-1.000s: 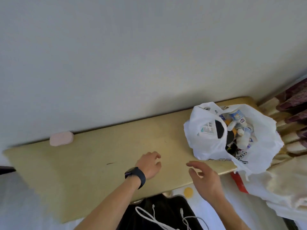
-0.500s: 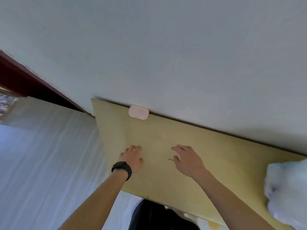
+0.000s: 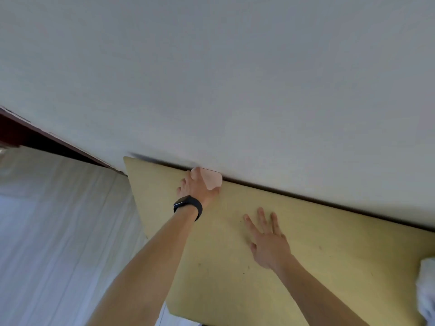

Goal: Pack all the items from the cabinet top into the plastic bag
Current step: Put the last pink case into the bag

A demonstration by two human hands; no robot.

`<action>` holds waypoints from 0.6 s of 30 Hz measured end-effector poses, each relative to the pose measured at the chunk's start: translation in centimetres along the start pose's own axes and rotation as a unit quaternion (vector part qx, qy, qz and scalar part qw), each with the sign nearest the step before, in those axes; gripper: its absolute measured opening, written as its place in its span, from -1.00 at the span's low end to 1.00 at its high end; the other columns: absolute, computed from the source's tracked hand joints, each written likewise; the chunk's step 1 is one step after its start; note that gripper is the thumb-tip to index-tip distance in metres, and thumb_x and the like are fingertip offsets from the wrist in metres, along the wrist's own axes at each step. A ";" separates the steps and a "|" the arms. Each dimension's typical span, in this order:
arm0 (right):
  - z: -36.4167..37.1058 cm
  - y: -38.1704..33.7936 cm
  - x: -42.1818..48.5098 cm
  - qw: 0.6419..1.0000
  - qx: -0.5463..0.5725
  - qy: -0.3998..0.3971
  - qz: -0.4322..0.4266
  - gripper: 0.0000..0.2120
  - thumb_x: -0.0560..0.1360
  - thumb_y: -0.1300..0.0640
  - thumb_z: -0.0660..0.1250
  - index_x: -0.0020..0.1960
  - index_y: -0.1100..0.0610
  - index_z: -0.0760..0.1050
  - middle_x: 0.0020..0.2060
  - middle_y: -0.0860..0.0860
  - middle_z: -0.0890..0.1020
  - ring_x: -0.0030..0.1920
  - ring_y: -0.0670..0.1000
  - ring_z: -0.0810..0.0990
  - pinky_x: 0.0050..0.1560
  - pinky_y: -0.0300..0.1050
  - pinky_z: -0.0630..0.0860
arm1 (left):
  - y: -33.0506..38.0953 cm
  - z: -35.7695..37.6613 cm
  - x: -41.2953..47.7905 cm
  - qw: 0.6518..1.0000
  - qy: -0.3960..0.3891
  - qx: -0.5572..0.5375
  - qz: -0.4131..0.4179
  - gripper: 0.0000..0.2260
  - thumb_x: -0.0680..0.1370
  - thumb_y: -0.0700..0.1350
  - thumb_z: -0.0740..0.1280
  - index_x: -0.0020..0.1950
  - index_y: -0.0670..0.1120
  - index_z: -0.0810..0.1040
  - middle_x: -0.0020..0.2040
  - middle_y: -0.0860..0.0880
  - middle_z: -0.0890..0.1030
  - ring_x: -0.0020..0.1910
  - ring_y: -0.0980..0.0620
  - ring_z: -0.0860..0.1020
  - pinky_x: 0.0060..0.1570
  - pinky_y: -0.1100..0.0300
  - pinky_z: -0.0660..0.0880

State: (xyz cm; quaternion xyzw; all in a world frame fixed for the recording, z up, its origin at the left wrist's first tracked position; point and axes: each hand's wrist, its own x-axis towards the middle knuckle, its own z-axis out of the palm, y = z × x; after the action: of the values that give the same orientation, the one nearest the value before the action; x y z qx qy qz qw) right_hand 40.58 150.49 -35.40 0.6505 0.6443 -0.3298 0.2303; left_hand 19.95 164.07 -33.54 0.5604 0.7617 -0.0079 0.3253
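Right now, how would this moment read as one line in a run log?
left hand: closing on small pink rounded object by wall | right hand: flat, open on yellow wooden cabinet top | white plastic bag: right edge

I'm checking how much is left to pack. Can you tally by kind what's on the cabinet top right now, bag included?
Pink case, at the wall edge with the left hand closing on it: 1
White plastic bag, only partly in view at the right edge: 1
Total: 2

The right hand lies flat on the cabinet top, holding nothing.
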 end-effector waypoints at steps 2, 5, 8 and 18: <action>0.5 0.0 0.0 1.000 -0.002 0.008 -0.004 -0.25 0.63 -0.01 0.11 0.50 -0.30 -0.41 0.49 -0.08 -0.50 0.53 0.18 -0.42 0.50 0.25 0.11 | 0.3 1.1 0.8 1.000 0.025 0.006 -0.001 -0.31 0.33 0.25 0.34 0.35 0.01 0.22 0.28 -0.07 0.37 0.22 -0.15 0.40 0.11 -0.03 0.37; 0.8 0.4 0.2 1.000 -0.008 0.015 -0.010 -0.25 0.63 -0.02 0.11 0.50 -0.30 -0.41 0.49 -0.08 -0.51 0.52 0.18 -0.45 0.48 0.30 0.09 | 0.5 2.3 0.9 0.998 0.054 0.022 0.005 -0.32 0.32 0.24 0.35 0.33 0.01 0.22 0.24 -0.11 0.38 0.20 -0.19 0.38 0.09 -0.04 0.40; 0.8 0.8 0.3 1.000 -0.002 0.012 -0.015 -0.24 0.62 -0.04 0.14 0.49 -0.32 -0.41 0.48 -0.10 -0.51 0.51 0.17 -0.47 0.46 0.37 0.06 | 0.1 3.2 -0.9 0.999 0.026 0.042 0.012 -0.30 0.32 0.21 0.39 0.35 0.01 0.21 0.27 -0.12 0.36 0.22 -0.19 0.36 0.14 -0.04 0.40; -3.5 1.3 -3.9 0.928 0.372 0.003 0.022 -0.59 0.63 -0.09 0.02 0.26 -0.01 0.55 0.23 0.01 0.59 0.21 0.10 0.54 0.22 -0.03 0.47 | 1.7 5.8 -14.0 0.991 -0.113 -0.045 0.058 -0.13 0.29 0.31 0.40 0.47 0.08 0.08 0.39 -0.09 0.35 0.31 -0.11 0.35 0.23 0.01 0.42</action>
State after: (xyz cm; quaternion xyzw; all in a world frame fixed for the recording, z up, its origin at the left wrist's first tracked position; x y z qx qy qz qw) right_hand 42.55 150.30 -30.36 0.7041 0.4620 -0.5388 -0.0224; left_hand 26.50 150.64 -30.42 0.5843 0.6857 -0.0181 0.4337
